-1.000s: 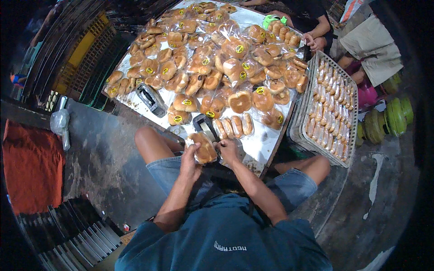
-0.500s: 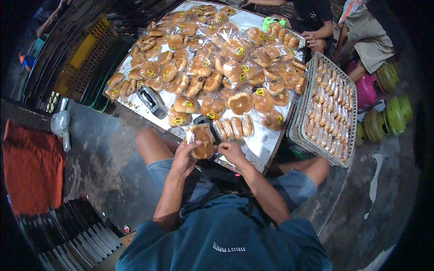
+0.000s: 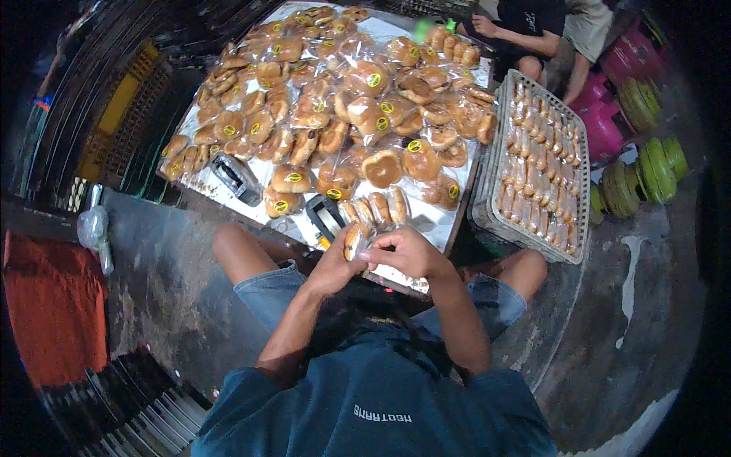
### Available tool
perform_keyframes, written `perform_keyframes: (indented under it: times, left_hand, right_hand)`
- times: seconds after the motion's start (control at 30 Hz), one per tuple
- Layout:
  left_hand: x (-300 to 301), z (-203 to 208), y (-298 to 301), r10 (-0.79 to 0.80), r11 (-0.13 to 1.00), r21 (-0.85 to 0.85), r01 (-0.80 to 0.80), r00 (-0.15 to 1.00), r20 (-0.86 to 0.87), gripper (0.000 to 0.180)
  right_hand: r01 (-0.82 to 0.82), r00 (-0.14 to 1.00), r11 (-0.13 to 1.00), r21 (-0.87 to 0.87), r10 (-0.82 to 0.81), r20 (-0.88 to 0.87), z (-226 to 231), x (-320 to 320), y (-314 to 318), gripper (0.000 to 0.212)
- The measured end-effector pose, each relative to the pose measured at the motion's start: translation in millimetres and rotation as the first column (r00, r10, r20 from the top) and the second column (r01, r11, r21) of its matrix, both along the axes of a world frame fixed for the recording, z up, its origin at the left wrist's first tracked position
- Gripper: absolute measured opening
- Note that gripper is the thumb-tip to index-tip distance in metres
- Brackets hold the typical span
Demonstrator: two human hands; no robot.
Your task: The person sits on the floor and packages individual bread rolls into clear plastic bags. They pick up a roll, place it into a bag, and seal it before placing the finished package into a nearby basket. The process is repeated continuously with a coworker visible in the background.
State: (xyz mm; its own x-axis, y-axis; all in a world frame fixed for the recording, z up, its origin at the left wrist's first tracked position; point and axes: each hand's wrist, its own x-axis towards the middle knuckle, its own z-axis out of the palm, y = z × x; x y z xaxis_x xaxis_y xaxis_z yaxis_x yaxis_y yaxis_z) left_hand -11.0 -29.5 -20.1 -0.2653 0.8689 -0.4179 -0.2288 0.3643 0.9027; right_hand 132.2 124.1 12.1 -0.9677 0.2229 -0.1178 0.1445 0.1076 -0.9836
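My left hand (image 3: pixel 337 264) is closed round a bagged bread roll (image 3: pixel 355 241), turned edge-on at the table's near edge. Against its near end, my right hand (image 3: pixel 406 252) pinches thumb and finger at the plastic bag. Just beyond my left hand is a black tape dispenser (image 3: pixel 325 216) with a yellow part at its near end. A clear-bagged row of bread fingers (image 3: pixel 378 207) lies right beyond the roll. A second tape dispenser (image 3: pixel 235 180) stands farther left. Bagged buns (image 3: pixel 335 114) with round yellow stickers are heaped over the white tabletop (image 3: pixel 426 225).
On the right, stacked plastic crates (image 3: pixel 487 179) hold rows of wrapped bread. Beyond them are pink gas cylinders (image 3: pixel 598 114) and green ones (image 3: pixel 661 174). Another person (image 3: pixel 525 30) sits at the far right corner. Crates (image 3: pixel 126 107) and a red cloth (image 3: pixel 55 308) are at left.
The bagged roll has turned from face-up to edge-on and moved right. My right hand has come up against its bag. The near tape dispenser is now more exposed. The other person's hands have shifted.
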Motion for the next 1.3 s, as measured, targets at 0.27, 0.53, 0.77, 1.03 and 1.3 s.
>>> perform_keyframes:
  times: [0.27,0.53,0.77,1.03,1.3]
  left_hand:
    - [-8.3,11.7,15.2,0.031,0.987,-0.150,0.063,0.832,0.554,0.056]
    - [-10.7,3.7,111.1,0.148,0.983,0.127,-0.131,0.980,-0.131,0.046]
    - [41.2,-67.6,249.1,-0.057,0.866,-0.004,0.500,0.090,-0.994,0.052]
    - [12.0,-92.3,302.1,-0.151,0.881,0.032,0.472,0.344,-0.927,0.042]
    - [-0.7,-114.5,314.4,-0.353,0.706,-0.419,0.570,-0.230,-0.907,0.069]
  right_hand:
    - [0.150,0.980,0.956,0.252,-0.109,-0.169,-35.9,27.1,13.0,0.072]
    - [0.761,0.578,0.318,0.565,-0.727,-0.369,-109.1,18.3,42.1,0.060]
    - [0.425,0.752,0.712,0.558,-0.622,0.220,-173.8,28.0,35.7,0.092]
    - [0.737,0.585,0.513,0.440,-0.811,-0.035,-188.0,39.4,55.7,0.089]
    - [0.671,0.621,0.556,0.490,-0.783,0.039,-171.8,17.5,51.4,0.074]
